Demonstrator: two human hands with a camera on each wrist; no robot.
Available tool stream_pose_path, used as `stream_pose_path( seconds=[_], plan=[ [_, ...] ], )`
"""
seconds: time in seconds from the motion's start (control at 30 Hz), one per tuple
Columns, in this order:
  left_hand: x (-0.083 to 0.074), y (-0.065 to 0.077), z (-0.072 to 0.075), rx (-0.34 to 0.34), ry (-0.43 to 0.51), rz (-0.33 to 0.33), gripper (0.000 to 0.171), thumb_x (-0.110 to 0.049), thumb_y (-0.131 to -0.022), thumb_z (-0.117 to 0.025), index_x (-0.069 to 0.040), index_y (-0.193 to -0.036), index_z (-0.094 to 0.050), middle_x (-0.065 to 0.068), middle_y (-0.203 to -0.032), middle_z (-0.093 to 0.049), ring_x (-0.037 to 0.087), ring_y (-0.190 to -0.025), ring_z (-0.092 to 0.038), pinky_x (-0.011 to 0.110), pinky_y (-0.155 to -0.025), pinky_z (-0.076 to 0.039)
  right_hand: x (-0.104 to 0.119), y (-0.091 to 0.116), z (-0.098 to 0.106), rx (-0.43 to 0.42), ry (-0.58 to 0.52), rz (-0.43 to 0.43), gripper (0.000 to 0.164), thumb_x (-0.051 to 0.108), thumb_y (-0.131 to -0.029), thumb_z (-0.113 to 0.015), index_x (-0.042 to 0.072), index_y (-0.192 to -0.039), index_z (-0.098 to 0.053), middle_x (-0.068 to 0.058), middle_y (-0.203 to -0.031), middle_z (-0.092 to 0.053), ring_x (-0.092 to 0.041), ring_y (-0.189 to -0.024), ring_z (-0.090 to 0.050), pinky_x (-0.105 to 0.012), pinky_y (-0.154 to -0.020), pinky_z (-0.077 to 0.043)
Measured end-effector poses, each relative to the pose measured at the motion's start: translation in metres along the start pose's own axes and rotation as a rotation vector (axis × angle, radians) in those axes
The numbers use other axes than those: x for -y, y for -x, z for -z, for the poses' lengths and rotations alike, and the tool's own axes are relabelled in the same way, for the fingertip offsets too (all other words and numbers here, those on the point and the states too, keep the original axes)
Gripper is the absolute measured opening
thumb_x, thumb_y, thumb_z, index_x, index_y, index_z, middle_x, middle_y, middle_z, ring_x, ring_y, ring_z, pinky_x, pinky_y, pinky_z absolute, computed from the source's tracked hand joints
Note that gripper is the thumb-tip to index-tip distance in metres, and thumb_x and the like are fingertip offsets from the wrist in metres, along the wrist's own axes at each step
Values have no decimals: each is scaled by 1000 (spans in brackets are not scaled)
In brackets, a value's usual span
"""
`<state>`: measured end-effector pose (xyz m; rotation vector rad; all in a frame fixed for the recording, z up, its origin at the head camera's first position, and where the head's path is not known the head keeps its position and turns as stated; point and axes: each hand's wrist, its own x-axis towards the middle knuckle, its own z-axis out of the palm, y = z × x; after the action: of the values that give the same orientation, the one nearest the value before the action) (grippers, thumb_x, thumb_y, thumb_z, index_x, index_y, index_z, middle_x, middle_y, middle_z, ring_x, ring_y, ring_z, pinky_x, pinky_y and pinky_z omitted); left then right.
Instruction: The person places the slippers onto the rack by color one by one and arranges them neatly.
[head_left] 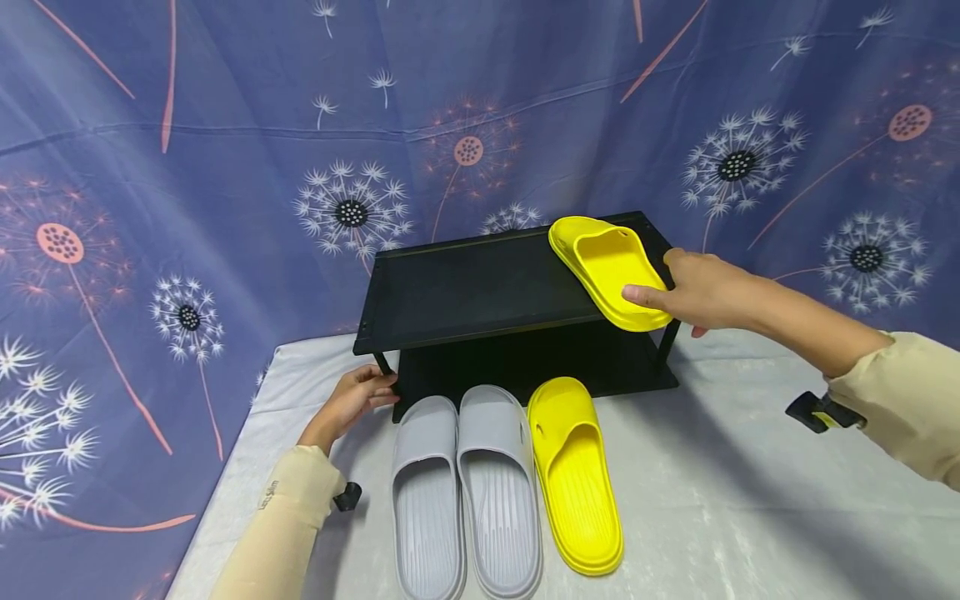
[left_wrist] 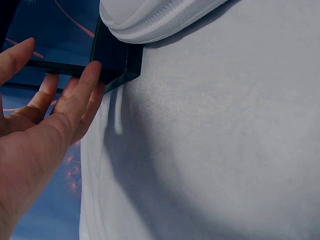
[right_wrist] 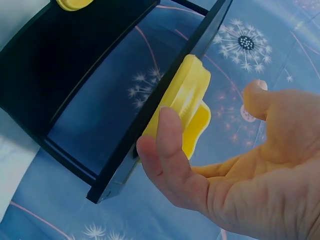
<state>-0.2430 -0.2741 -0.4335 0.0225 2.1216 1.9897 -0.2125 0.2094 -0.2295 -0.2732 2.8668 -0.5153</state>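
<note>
A yellow slipper (head_left: pixel 618 267) sits at the right end of the top shelf of a black shoe rack (head_left: pixel 472 287), its heel at the front edge. My right hand (head_left: pixel 708 287) is at this end, fingers by the slipper's side and shelf edge; the right wrist view shows the thumb (right_wrist: pixel 256 97) lifted apart from the slipper (right_wrist: pixel 192 107). At the rack's lower left, my left hand (head_left: pixel 356 400) has its extended fingers (left_wrist: pixel 82 92) against the frame by the left leg. Another yellow slipper (head_left: pixel 581 492) lies on the cloth in front.
Two grey slippers (head_left: pixel 427 500) lie side by side in front of the rack, left of the lower yellow one. A pale cloth (head_left: pixel 720 517) covers the table. Behind the rack hangs a blue curtain (head_left: pixel 247 183) with dandelion prints.
</note>
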Motion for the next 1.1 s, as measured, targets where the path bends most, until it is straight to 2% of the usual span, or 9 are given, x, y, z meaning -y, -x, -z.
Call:
stream_pose_path(
  seconds=[0.33,0.53,0.73,0.83,0.97,1.1],
  plan=[
    [-1,0,2,22,33,30,17,-8,-96,-59,-4,-89,-44,19,-105,-49,33,-98,-59,51,-101,-47,4,14,-5,4,-6,16,99,73,-87,-44,-17,-126,-30,-21,-89,-54,-20,-58,-62,-39,-56,-55],
    [-4,2,0,32,39,29,16,-4,-96,-56,-1,-90,-42,19,-103,-48,34,-96,-57,55,-103,-44,3,20,-7,7,6,28,98,71,-89,-43,-19,-127,-29,-30,-100,-55,-19,-56,-62,-39,-54,-55],
    [-2,1,0,9,21,17,21,-8,-95,-60,-3,-90,-40,18,-102,-48,27,-91,-57,49,-100,-49,1,27,-10,1,23,11,101,72,-88,-43,-19,-130,-28,-31,-103,-54,-19,-56,-61,-37,-51,-53],
    [1,0,0,8,10,2,22,-10,-95,-60,-3,-90,-40,19,-103,-48,24,-88,-57,49,-99,-50,2,31,-13,0,20,17,99,73,-87,-43,-17,-128,-31,-26,-93,-57,-20,-55,-59,-35,-49,-51],
    [0,0,0,7,8,-5,21,-9,-95,-59,-3,-90,-41,20,-104,-48,24,-87,-58,49,-99,-50,4,37,-17,-3,5,28,86,70,-89,-44,-11,-118,-39,-14,-74,-55,-21,-53,-54,-32,-47,-45],
    [0,0,-1,6,7,-4,20,-9,-95,-59,-5,-88,-41,20,-105,-48,25,-88,-58,48,-99,-50,4,42,-20,-8,-19,30,78,67,-91,-46,-8,-113,-41,-12,-70,-53,-21,-53,-53,-32,-46,-44]
  ],
)
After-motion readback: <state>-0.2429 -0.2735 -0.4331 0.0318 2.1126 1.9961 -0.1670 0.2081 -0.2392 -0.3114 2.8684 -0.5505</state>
